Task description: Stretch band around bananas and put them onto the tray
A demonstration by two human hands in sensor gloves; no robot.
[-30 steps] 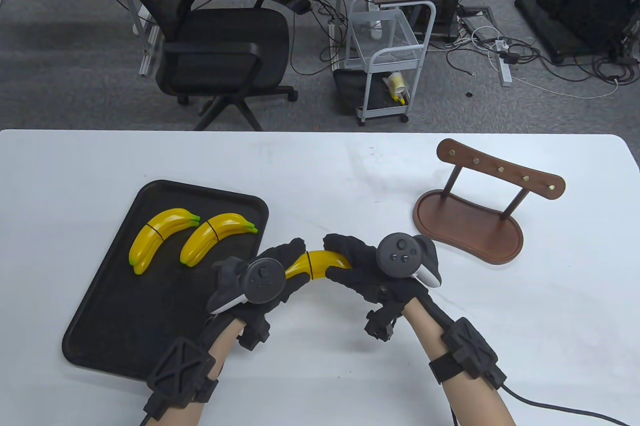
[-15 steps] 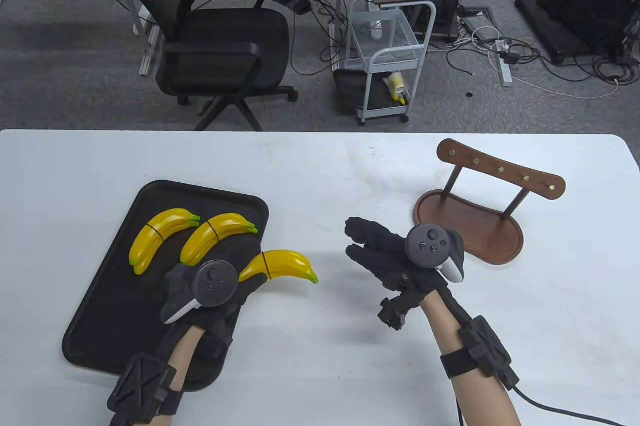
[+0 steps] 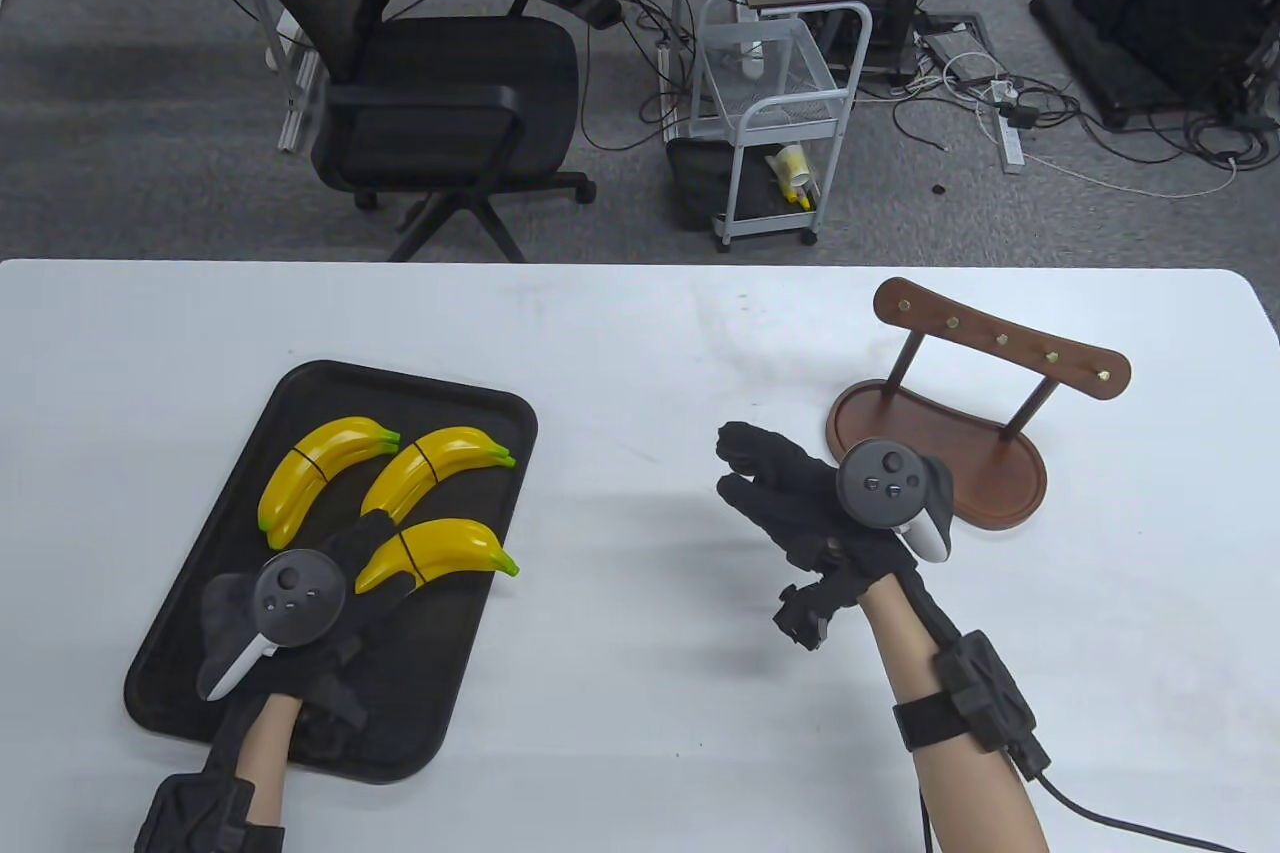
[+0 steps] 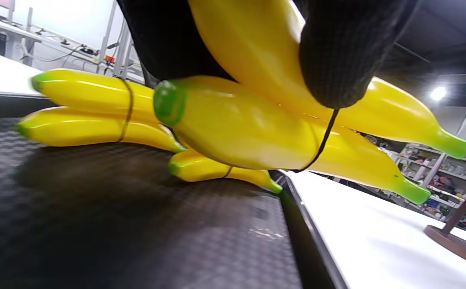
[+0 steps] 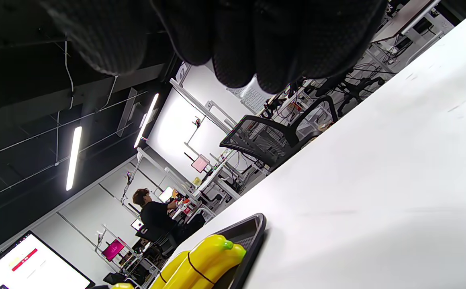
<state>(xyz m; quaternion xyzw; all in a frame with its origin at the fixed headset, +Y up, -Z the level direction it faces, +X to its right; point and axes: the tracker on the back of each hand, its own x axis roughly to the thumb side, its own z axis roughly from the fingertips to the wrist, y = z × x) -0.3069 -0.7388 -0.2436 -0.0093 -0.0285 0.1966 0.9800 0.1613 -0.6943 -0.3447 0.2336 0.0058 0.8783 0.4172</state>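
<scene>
My left hand (image 3: 372, 561) grips the stem end of a yellow banana pair (image 3: 440, 548) with a thin black band (image 4: 321, 140) round it. The pair is held low over the right side of the black tray (image 3: 190, 613), its green tips reaching past the rim. In the left wrist view my gloved fingers (image 4: 337, 52) curl over the held pair (image 4: 237, 132). Two more banded pairs (image 3: 320, 468) (image 3: 430, 468) lie on the tray behind it. My right hand (image 3: 740, 465) hovers over the bare table, fingers relaxed, holding nothing.
A brown wooden stand (image 3: 940, 453) with a peg rail sits right of my right hand. White tabletop (image 3: 620, 593) lies between the tray and that hand. An office chair (image 3: 440, 93) and a small cart (image 3: 770, 123) stand beyond the table's far edge.
My right hand let go of the banana pair and drew back to the right. My left hand carried the pair left, from the table to over the tray.
</scene>
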